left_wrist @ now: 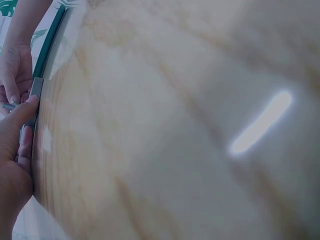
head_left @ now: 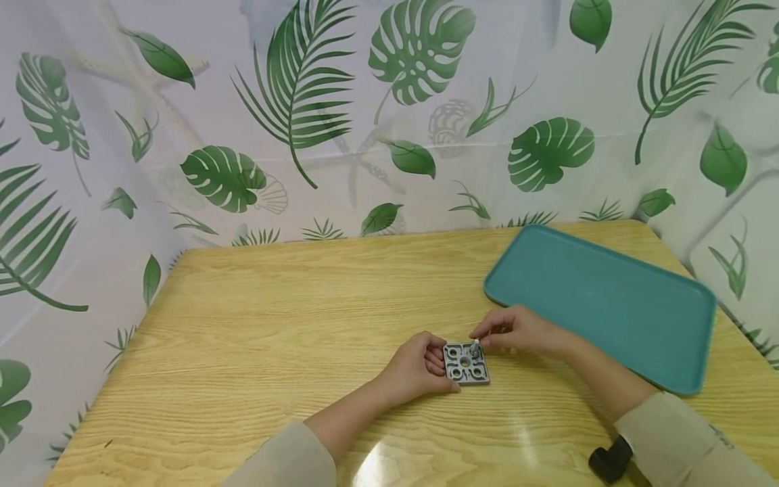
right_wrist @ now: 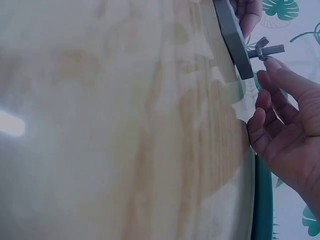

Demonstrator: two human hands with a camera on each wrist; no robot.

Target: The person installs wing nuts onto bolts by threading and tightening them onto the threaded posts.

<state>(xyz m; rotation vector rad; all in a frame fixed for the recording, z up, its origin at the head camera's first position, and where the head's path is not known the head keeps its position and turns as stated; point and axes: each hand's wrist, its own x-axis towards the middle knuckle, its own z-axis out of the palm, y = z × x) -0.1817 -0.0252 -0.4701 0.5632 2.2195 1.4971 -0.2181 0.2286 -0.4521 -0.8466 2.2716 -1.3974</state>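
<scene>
A grey square metal plate [head_left: 465, 362] with several round holes lies on the table, its left edge held by my left hand [head_left: 416, 368]. The left thumb lies along the near edge and the other fingers curl against the left side. At the plate's far right corner a bolt [right_wrist: 274, 49] stands upright with a wing nut [right_wrist: 261, 49] threaded partway down it. My right hand [head_left: 523, 330] has its thumb and index finger at the wing nut, the thumb tip touching one wing. In the left wrist view the plate [left_wrist: 37, 90] shows edge-on, and the fingers partly hide the bolt.
A teal tray [head_left: 608, 297] lies at the right of the wooden table [head_left: 274, 318], just beyond the right forearm. Leaf-print cloth [head_left: 341, 135] hangs behind the table and at both sides. A black device [head_left: 610, 460] is at the right sleeve.
</scene>
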